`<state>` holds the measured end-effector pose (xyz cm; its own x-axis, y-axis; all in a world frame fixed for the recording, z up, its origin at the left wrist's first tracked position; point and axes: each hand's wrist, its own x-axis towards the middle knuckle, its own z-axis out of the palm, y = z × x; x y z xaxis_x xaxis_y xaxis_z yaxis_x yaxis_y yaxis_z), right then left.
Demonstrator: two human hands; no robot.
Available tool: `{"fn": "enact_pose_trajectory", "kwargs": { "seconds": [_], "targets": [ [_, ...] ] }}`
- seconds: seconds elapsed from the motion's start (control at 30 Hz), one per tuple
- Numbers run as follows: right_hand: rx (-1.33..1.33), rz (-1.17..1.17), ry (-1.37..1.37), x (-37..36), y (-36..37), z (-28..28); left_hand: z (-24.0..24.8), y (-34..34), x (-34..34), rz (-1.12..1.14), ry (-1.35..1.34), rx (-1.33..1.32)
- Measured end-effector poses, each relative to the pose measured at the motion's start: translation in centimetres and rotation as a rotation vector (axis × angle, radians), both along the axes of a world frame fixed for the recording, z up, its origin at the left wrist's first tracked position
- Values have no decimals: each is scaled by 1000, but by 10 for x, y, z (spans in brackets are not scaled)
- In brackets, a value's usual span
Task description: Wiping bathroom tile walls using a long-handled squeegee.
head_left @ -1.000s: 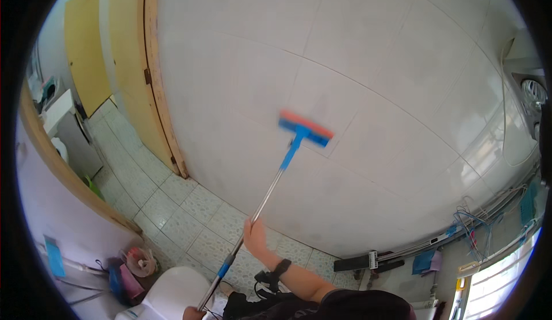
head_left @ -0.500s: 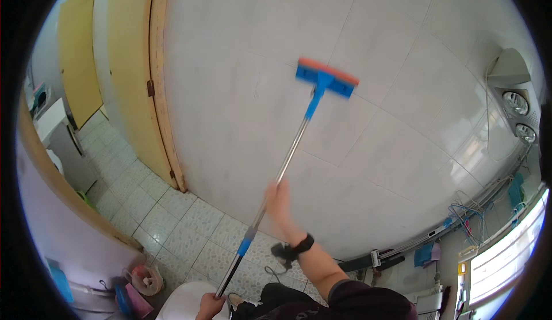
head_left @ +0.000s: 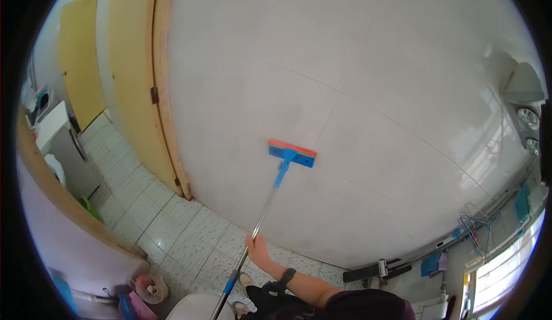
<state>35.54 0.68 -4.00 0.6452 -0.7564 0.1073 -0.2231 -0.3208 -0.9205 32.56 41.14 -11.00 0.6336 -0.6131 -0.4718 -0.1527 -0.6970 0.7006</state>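
Observation:
My right hand [head_left: 260, 251] is closed round the silver upper tube of a long-handled squeegee, and a dark band circles that wrist. The squeegee's blue head [head_left: 292, 155], edged with an orange strip, lies against the pale tiled wall [head_left: 368, 142]. Its pole slants down to the left, past a blue collar [head_left: 230, 285], and runs out of the lower edge of the picture. My left hand is out of the picture, so its hold on the pole's lower end cannot be seen.
To the left stands a yellow door [head_left: 133, 78] in a wooden frame. A white rounded lid [head_left: 198, 307] and a basket [head_left: 150, 288] are low on the left. Wire hangers [head_left: 476, 225] hang near the window at right. Twin lamps [head_left: 528, 119] sit at far right.
The squeegee head has moved down the wall and slightly left. My right hand has dropped with the pole, and my left hand has gone below the lower edge.

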Motion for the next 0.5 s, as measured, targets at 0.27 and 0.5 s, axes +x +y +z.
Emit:
{"fn": "enact_pose_trajectory", "kwargs": {
  "seconds": [0.27, 0.5],
  "targets": [
    [203, 134, -300, 73, -16, 113, 27, -53, 79, 102, 30, 69],
    [187, 354, -519, 139, -46, 144, 52, -102, 115, 338, -40, -62]
  ]
}}
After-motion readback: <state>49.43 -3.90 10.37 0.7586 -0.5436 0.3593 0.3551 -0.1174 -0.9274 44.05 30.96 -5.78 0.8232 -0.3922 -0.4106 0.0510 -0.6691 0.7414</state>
